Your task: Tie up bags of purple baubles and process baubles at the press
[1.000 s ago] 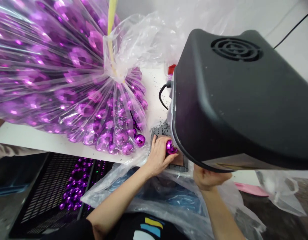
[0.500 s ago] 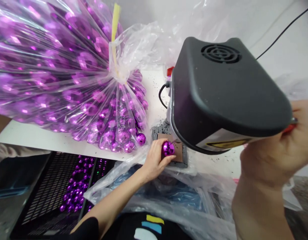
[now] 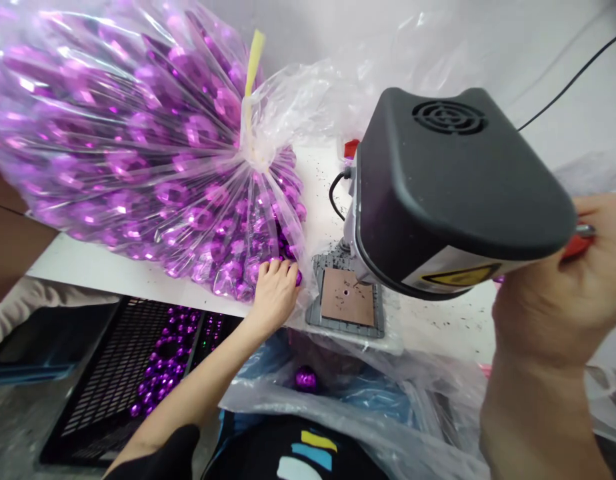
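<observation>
Head view: left hand (image 3: 275,293) closed over purple ball (image 3: 299,277), bulging bag (image 3: 153,160) behind — right hand (image 3: 563,293) gripping red handle (image 3: 579,247), black housing (image 3: 463,180) between.

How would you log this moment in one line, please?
left hand: at purple ball | right hand: on red handle | brown board: flecked

I've 1 L hand (image 3: 277,290), 1 R hand (image 3: 563,287), 1 blk machine (image 3: 463,180), 1 red handle (image 3: 578,247), 1 tied bag (image 3: 258,157), 1 brn pad (image 3: 343,312) w/ 1 hole (image 3: 346,292); purple balls (image 3: 305,379) uncountable.
</observation>
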`<action>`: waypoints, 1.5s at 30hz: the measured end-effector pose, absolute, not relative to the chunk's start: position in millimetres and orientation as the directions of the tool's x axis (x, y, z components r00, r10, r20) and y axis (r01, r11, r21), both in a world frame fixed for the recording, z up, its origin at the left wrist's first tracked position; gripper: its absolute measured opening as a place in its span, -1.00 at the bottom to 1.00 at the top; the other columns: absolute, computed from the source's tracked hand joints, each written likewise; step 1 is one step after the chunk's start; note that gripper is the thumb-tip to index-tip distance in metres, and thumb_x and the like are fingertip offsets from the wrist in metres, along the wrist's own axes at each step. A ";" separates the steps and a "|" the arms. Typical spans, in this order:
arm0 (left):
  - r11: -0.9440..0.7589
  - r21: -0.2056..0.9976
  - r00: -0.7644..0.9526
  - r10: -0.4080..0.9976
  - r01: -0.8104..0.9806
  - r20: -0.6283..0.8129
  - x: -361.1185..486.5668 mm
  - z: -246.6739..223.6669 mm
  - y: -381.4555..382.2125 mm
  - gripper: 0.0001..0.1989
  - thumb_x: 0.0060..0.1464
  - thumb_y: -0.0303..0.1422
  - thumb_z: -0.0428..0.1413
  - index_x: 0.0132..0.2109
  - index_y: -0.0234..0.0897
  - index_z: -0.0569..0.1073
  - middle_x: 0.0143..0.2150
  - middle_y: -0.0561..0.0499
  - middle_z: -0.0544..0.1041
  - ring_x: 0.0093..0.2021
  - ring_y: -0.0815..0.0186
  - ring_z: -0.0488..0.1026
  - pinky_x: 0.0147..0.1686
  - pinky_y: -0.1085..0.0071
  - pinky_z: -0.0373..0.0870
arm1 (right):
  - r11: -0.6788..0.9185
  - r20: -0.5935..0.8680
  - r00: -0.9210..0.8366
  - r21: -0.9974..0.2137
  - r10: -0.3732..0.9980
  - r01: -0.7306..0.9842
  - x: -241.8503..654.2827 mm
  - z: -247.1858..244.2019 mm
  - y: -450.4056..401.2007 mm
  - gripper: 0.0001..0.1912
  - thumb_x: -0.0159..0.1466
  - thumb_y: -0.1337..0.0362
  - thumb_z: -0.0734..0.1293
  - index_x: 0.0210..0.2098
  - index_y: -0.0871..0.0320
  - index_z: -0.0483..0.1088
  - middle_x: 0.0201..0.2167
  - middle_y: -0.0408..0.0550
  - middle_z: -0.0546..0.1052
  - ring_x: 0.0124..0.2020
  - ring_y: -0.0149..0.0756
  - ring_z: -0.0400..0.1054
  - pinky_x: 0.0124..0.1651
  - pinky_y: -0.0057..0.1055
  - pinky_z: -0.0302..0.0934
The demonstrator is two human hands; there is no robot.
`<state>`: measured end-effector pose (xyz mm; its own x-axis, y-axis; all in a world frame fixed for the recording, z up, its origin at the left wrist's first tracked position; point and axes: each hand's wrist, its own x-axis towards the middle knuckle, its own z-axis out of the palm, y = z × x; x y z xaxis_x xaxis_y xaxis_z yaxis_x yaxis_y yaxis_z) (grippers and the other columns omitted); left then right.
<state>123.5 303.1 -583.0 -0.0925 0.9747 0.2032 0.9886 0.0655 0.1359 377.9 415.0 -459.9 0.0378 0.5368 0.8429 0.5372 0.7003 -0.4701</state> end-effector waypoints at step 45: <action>-0.240 0.693 -0.008 0.942 0.679 0.335 187.9 -636.8 329.7 -0.50 0.20 -0.30 0.14 0.24 -0.25 0.26 0.18 -0.17 0.43 0.21 0.08 0.33 0.29 0.02 0.17 | 0.685 0.770 0.046 -0.593 0.637 0.423 370.3 -455.4 434.4 -0.70 0.28 0.12 0.32 -0.34 0.28 0.43 -0.51 -0.22 0.38 -0.46 -0.61 0.17 -0.36 -0.53 0.01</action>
<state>187.9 329.7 -636.8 -0.0083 0.9422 0.3349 0.6792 -0.2404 0.6934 370.3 434.4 -455.4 0.0462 0.6368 0.7696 0.4231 0.6855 -0.5926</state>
